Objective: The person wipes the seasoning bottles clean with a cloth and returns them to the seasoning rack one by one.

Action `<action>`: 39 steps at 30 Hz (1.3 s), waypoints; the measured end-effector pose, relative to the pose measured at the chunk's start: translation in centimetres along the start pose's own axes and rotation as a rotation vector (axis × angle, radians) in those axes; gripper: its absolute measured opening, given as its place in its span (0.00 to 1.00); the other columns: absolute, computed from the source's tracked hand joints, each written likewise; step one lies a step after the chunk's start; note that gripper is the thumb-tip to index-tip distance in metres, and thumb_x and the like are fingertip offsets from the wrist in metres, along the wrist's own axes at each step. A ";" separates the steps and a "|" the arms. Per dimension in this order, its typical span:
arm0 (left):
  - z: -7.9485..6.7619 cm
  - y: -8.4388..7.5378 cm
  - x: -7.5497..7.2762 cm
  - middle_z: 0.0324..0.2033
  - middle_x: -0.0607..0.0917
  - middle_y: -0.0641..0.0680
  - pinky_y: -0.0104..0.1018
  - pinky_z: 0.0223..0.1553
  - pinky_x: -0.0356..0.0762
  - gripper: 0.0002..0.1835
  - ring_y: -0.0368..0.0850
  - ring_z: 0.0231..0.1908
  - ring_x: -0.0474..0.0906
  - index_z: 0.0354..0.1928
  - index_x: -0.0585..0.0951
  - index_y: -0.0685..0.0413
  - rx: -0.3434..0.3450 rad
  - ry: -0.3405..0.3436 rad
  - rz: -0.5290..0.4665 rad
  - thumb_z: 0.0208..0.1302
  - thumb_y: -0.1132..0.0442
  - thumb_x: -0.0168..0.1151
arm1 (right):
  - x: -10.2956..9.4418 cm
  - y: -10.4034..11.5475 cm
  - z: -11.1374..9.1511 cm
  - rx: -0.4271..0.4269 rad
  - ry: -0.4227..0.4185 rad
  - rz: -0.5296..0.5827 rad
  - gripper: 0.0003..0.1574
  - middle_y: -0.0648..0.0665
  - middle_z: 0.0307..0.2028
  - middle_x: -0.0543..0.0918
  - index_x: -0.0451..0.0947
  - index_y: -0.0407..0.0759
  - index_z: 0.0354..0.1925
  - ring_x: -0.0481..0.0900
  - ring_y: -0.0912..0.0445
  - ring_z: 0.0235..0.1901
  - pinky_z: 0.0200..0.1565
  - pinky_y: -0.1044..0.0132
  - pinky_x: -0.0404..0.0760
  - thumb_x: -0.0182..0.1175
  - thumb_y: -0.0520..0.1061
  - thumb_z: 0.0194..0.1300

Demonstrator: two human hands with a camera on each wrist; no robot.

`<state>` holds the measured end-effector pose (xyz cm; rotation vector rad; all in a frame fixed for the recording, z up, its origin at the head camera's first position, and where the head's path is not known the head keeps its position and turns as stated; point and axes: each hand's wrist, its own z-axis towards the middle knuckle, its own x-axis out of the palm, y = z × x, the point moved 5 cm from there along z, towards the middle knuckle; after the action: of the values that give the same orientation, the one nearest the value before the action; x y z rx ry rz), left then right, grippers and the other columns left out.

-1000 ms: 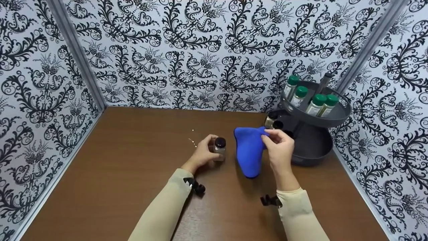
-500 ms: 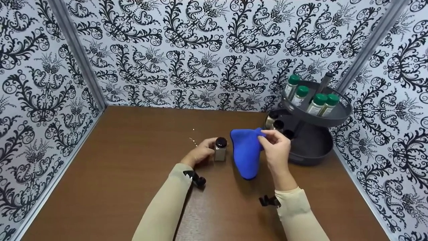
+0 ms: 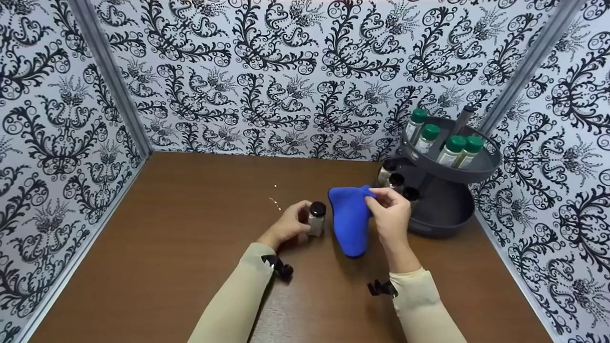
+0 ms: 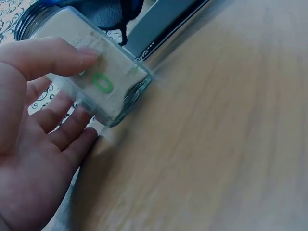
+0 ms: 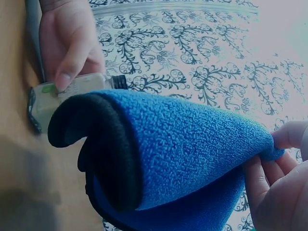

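Note:
My left hand (image 3: 288, 223) grips a square glass spice jar (image 3: 316, 220) with a black lid, its thumb on one face. The left wrist view shows pale powder inside the jar (image 4: 91, 62) and a green mark on its side. The jar is close to the tabletop; whether its base touches is hard to tell. To its right, my right hand (image 3: 391, 214) pinches a blue cloth (image 3: 350, 219) by its top corner. The cloth hangs folded, with dark edging and a fuzzy weave in the right wrist view.
A dark two-tier round rack (image 3: 441, 228) stands at the right. Green-capped jars (image 3: 452, 150) fill part of its upper tier, and black-lidded jars (image 3: 395, 181) stand on its lower tier. Small pale crumbs (image 3: 275, 204) lie on the brown table (image 3: 200, 228). Patterned walls enclose it.
The blue cloth and my right hand have shifted slightly left, closer to the jar. My left hand has changed its hold on the jar, which now sits a little nearer to me.

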<state>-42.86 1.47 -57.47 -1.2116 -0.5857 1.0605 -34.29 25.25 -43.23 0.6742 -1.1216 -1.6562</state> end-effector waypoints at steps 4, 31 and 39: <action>0.0 -0.5 0.2 0.40 0.84 0.52 0.30 0.44 0.80 0.26 0.39 0.39 0.81 0.52 0.79 0.69 0.016 -0.056 0.012 0.44 0.81 0.64 | 0.1 -0.4 0.0 -0.007 0.004 -0.016 0.11 0.48 0.32 0.92 0.85 0.20 0.40 0.87 0.64 0.31 0.36 0.74 0.85 0.69 0.24 0.55; -0.4 -10.9 2.5 0.39 0.90 0.54 0.46 0.49 0.89 0.25 0.45 0.40 0.88 0.53 0.86 0.60 0.151 -0.244 -0.112 0.50 0.71 0.80 | 2.6 -0.3 -2.5 -0.227 0.154 -0.236 0.10 0.36 0.33 0.92 0.91 0.36 0.35 0.85 0.64 0.30 0.34 0.77 0.83 0.72 0.27 0.53; -0.8 -12.9 0.6 0.38 0.90 0.56 0.37 0.47 0.89 0.26 0.42 0.39 0.87 0.54 0.84 0.65 0.164 -0.363 -0.130 0.50 0.72 0.81 | 4.9 -3.9 -3.4 -0.044 0.345 -0.348 0.07 0.41 0.30 0.90 0.88 0.37 0.31 0.82 0.63 0.30 0.36 0.73 0.80 0.70 0.30 0.50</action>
<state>-37.61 1.72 -45.62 -0.8306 -0.8281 1.2016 -34.85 19.81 -47.77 1.1279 -0.7470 -1.7582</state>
